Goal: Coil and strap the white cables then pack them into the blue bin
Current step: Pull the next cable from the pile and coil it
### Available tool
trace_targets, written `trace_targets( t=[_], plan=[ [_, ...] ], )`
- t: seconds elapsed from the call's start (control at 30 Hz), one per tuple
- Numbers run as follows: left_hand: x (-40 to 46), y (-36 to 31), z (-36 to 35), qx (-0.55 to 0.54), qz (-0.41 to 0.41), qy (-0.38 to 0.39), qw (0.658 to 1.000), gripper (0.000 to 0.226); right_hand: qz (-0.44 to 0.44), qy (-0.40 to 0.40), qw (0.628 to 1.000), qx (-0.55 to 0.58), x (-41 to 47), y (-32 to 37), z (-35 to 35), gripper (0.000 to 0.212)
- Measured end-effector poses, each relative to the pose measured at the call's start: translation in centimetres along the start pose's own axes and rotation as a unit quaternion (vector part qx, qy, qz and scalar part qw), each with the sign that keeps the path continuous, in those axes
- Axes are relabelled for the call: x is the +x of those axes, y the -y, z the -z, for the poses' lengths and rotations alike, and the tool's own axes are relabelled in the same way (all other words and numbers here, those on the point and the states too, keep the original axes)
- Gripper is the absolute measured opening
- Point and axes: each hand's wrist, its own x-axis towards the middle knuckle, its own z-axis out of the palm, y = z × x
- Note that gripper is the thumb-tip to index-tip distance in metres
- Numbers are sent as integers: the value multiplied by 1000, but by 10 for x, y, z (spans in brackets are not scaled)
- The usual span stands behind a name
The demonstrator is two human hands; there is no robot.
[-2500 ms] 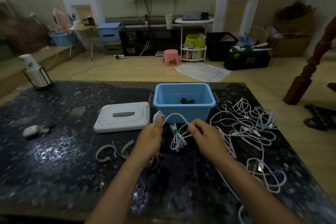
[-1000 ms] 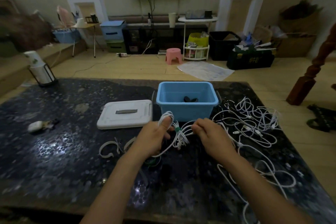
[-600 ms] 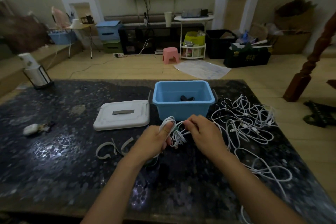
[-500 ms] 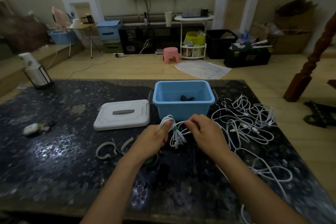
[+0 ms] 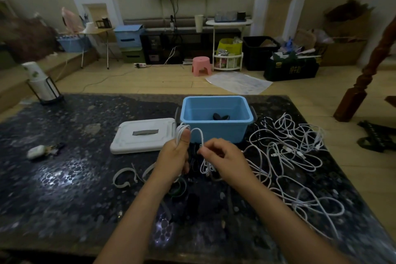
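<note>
We see a dark speckled table [image 5: 64, 188] under both hands, and just beyond them the blue bin [image 5: 216, 128], open, with a small dark item lying on its floor. To the right of the right hand sprawls the loose pile of white cables [image 5: 287, 152], uncoiled and tangled, reaching from beside the bin toward the near table edge. Left of the bin and beyond the left hand lies the white lid [image 5: 143, 135], flat on the table. Near the left wrist lie white straps [image 5: 124, 178], curled open. Between the hands sits the cable bundle [image 5: 201, 154]: its top loops rise over the left thumb, and the lower loops hang down between the palms. The left hand [image 5: 173, 158] is closed around the upper loops, thumb pressed upright against them. The right hand [image 5: 222, 158] has fingers curled, thumb and forefinger pinched on the bundle at its waist, where a green band [image 5: 200, 146] barely shows; we cannot tell whether it is fastened. Below the left wrist a green ring [image 5: 177, 188] rests on the table.
</note>
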Motion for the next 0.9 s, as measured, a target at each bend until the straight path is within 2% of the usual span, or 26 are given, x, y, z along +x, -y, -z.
trace_targets(
  t=[0.13, 0.23, 0.43, 0.53, 0.63, 0.77, 0.9],
  plan=[
    [-2, -3, -3, -9, -14, 12, 1000, 61, 20, 6, 1000, 1, 0, 4, -2, 14],
    [-6, -7, -5, 3, -7, 40, 999, 60, 39, 5, 998, -45, -1, 7, -2, 21],
    [-12, -13, -9, -17, 20, 76, 997, 61, 63, -8, 983, -171, -7, 12, 0, 13],
    [-13, -12, -16, -52, 37, 92, 994, 63, 56, 14, 985, -164, -8, 12, -4, 15],
    [-13, -12, -21, -27, 39, 59, 997, 53, 50, 20, 988, -146, -7, 9, -10, 12],
    [-9, -7, -19, 51, -3, -19, 998, 53, 38, 39, 989, -138, -10, 10, -14, 18],
    [-7, -3, -21, 100, -17, -43, 994, 58, 28, 47, 984, -172, -9, 10, -15, 17]
  ],
)
